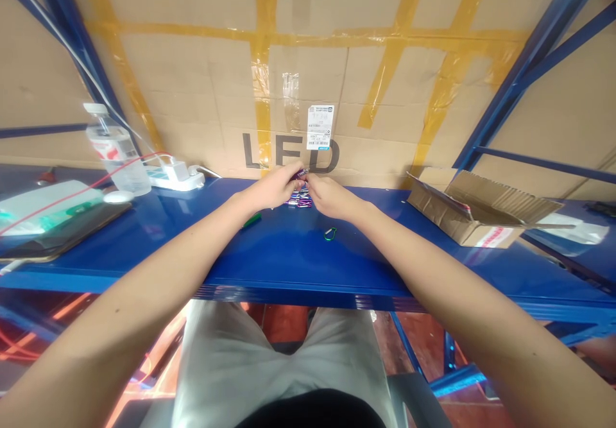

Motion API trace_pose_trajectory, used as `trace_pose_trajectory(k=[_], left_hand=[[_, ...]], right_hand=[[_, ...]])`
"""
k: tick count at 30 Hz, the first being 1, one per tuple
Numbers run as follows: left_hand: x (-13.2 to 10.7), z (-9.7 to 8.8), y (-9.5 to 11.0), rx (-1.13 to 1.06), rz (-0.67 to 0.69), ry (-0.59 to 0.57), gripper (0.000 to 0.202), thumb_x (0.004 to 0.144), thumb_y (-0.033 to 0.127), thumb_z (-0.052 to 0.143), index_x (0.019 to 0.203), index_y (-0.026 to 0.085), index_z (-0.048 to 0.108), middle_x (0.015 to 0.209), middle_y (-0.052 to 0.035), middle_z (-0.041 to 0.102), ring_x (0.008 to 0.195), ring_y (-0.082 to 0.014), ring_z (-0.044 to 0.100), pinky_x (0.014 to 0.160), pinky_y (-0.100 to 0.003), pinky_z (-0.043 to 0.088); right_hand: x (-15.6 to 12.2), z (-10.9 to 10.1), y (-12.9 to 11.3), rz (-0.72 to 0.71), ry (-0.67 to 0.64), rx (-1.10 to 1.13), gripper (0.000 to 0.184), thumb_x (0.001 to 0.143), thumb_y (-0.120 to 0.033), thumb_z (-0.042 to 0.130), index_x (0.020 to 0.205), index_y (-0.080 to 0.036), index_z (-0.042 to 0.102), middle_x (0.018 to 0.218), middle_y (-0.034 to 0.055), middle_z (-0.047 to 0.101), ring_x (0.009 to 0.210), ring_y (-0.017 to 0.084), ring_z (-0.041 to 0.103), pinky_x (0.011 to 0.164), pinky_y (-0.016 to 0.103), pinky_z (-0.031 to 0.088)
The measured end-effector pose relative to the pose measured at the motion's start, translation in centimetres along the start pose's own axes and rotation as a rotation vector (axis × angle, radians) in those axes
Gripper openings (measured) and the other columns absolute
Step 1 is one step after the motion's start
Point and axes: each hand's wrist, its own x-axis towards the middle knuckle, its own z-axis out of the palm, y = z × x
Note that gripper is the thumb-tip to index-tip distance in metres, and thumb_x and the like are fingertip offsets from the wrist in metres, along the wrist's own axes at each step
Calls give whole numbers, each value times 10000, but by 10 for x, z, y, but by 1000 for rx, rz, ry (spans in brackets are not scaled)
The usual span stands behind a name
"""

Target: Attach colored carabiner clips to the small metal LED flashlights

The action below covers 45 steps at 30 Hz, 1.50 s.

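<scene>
Over the back of the blue table, my left hand [280, 184] is closed around a small dark purple object [301, 173], mostly hidden by the fingers. My right hand [328, 195] meets it there, its thumb and fingertips pinched at the object's right end; whether they grip a second piece cannot be made out. Right below both hands lies a pile of shiny purple and silver carabiners [301, 199]. One green carabiner [330, 234] rests alone nearer the front edge. A slim green item [251, 221] lies partly behind my left wrist.
An open cardboard box [481, 213] stands on the right. To the left are a plastic bottle [118, 152], a white power strip [176, 176] with a red cable, and a white-green packet [48, 206] on a dark tablet-like slab. Taped cardboard [216, 94] closes off the back between blue posts.
</scene>
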Motion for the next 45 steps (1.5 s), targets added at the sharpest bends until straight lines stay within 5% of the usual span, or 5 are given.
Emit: trace_pose_trajectory(k=[13,21,30,39,45], left_hand=[[0,6,0,-203,-96,-14,147,876,149,525,775,211,438,729,11,495,659,-137,457,623,-285,379],[2,13,-4,-552,-313,22,171,879,135,579,881,220,431,724,25,532,659,-120,529,599,-259,425],[3,22,-3,-731,-468,-2,219,885,166,646,857,216,435,685,16,553,578,-97,509,568,-272,434],[1,8,-8,-434,-442,-103,224,948,370,602,866,231,445,669,12,525,540,-122,476,487,-262,380],[1,3,-8,-155,-282,-96,136,965,288,486,851,218,510,755,-25,584,644,-164,533,575,-289,413]], right_hand=[[1,2,1,48,-19,-49,70,1011,-161,443,1041,-176,505,995,184,690,817,288,626,764,402,488],[0,1,5,-65,-86,14,443,932,-35,444,1355,-164,465,1233,193,677,1005,304,654,861,445,524],[-2,-3,3,-24,-94,132,151,928,-83,562,946,-225,514,872,86,678,786,238,613,767,370,498],[0,3,13,62,-78,32,131,982,-101,478,937,-222,460,939,123,668,773,244,591,738,375,486],[2,4,21,111,9,134,53,1003,-163,494,1024,-207,514,1074,155,690,926,277,633,850,400,505]])
